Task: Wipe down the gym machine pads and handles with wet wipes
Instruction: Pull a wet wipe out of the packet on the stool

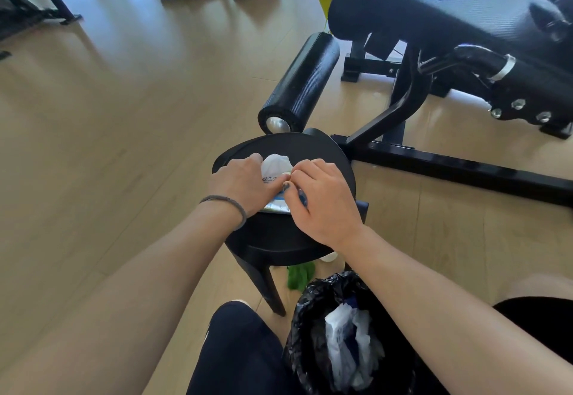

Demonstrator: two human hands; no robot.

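A pack of wet wipes [274, 203] lies on a round black stool [288, 146] in front of me. My left hand [242, 182] grips the pack from the left side. My right hand [321, 196] pinches at the pack's opening, where a white wipe [276, 162] stands bunched up out of it. Much of the pack is hidden under both hands. The gym machine stands to the right: a black roller pad [302, 81] just beyond the stool and a large black cushioned pad [440, 7] above it.
A bin lined with a black bag [313, 301] holds used white wipes near my right knee. A green cloth [300, 275] lies on the wooden floor under the stool. The machine's black base frame [465, 168] runs along the floor on the right. Other equipment stands far left.
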